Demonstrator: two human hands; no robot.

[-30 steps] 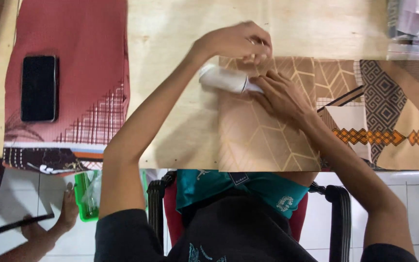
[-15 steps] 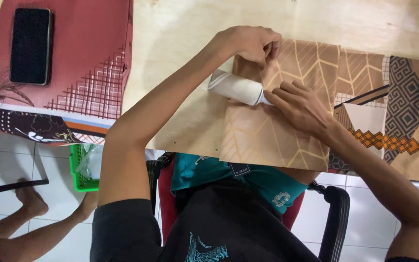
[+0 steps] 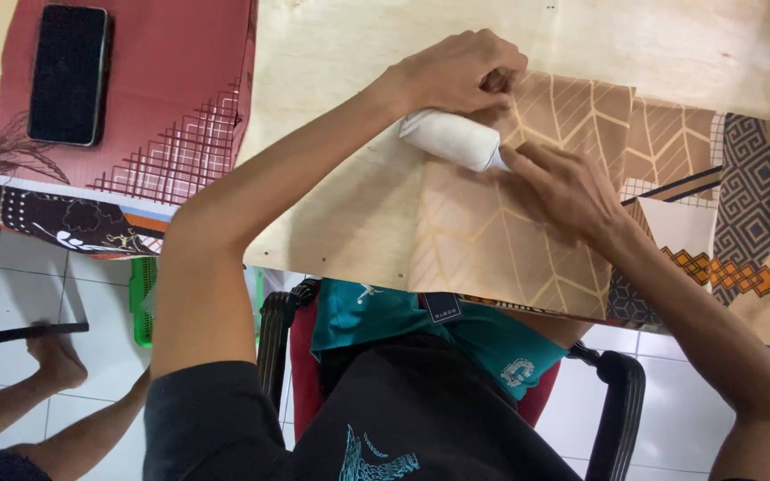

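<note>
Your left hand [image 3: 456,76] pinches the tan cloth [image 3: 528,223] at its top edge on the table [image 3: 331,53], beside the white roll [image 3: 452,140]. Your right hand [image 3: 563,191] lies open and flat, pressing the cloth so it stays smooth.

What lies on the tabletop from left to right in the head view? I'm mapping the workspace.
Black phone → red patterned cloth → left hand → white roll → right hand → geometric patterned cloth.
</note>
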